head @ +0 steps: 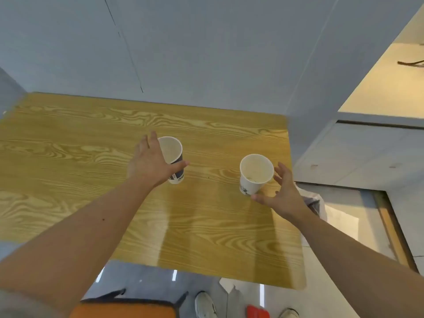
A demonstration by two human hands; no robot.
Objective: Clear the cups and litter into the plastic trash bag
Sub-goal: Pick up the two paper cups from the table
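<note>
A: What do we see on the desk [68, 157]?

B: We see two paper cups standing upright on the wood-grain top. The dark-banded cup [172, 157] stands near the middle. The white cup [255, 173] stands to its right, near the right edge. The two cups are well apart.

A: How do we report the left hand [149, 161]?

B: It is spread open around the dark-banded cup, fingers on the far left side and thumb across the near side. We cannot tell whether the skin touches the cup wall. The cup stands on the desk.

A: And the right hand [283, 195]?

B: It is also open, fingers curled just beside the right side of the white cup and thumb at the cup's base. It holds nothing that we can confirm.

A: Where is the plastic trash bag [315, 200]?

B: We see a pale, translucent bag beyond the desk's right edge, on the floor side, partly hidden behind the right wrist.
</note>
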